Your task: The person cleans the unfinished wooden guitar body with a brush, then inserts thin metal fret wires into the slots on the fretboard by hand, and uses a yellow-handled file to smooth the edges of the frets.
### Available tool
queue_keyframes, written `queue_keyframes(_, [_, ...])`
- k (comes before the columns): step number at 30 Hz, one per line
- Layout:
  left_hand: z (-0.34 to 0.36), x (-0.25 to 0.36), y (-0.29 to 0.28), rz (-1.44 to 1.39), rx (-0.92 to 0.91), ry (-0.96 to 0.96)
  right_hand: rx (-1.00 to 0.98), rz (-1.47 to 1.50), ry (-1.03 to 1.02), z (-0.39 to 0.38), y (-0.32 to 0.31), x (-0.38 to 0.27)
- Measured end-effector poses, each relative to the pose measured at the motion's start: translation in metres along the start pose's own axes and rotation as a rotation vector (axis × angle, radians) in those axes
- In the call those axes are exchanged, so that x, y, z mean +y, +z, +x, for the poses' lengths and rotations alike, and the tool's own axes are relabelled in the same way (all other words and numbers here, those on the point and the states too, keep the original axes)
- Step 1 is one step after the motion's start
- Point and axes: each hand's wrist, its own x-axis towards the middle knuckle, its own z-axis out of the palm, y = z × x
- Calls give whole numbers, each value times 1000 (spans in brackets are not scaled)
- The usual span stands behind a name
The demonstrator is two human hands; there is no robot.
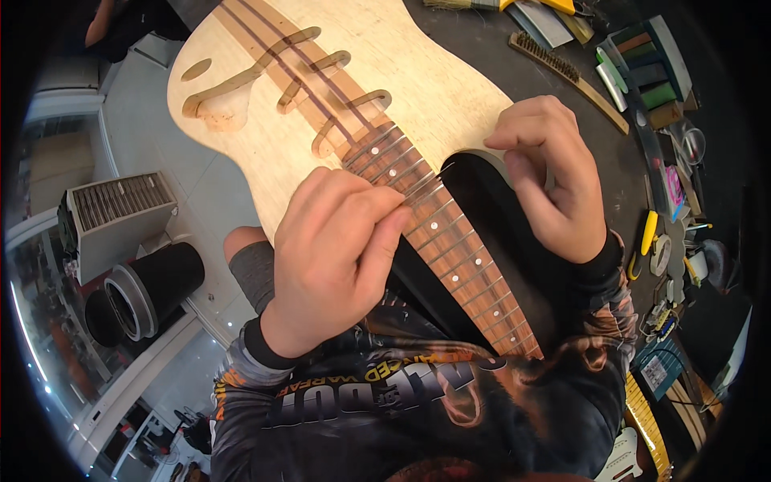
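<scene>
An unfinished electric guitar lies across my lap, its pale wood body (321, 88) toward the far side and its dark fretboard (458, 249) running toward me. My left hand (337, 249) is closed, thumb and forefinger pinched at the fretboard's left edge. From the pinch a thin metal fret wire (440, 181) slants across the board and sticks out past its right edge. White dot inlays and several metal frets show along the board. My right hand (554, 177) hovers by the body's cutaway, fingers loosely curled, thumb apart from the forefinger, nothing visible between them.
On the dark bench at right lie a wire brush (570, 68), a yellow-handled tool (649, 233), a tape roll (660, 255) and a rack of coloured blocks (650, 68). Another guitar neck (646, 422) is at lower right. A black cylinder (157, 281) stands on the floor at left.
</scene>
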Motion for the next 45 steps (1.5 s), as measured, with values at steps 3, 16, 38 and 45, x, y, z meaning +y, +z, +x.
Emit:
queue_keyframes(3, [0,-1,3,43,-32,23,-39,-26,-66,6,1,0])
queue_keyframes(16, [2,0,5,75,-165,50,-184,-91,-173,11,6,-4])
queue_keyframes(38, [1,2,6,133,-119,93,-115,-223,-144,9,15,-5])
queue_keyframes(45, [4,3,3,53,-156,49,-146,-160,-112,8,10,-6])
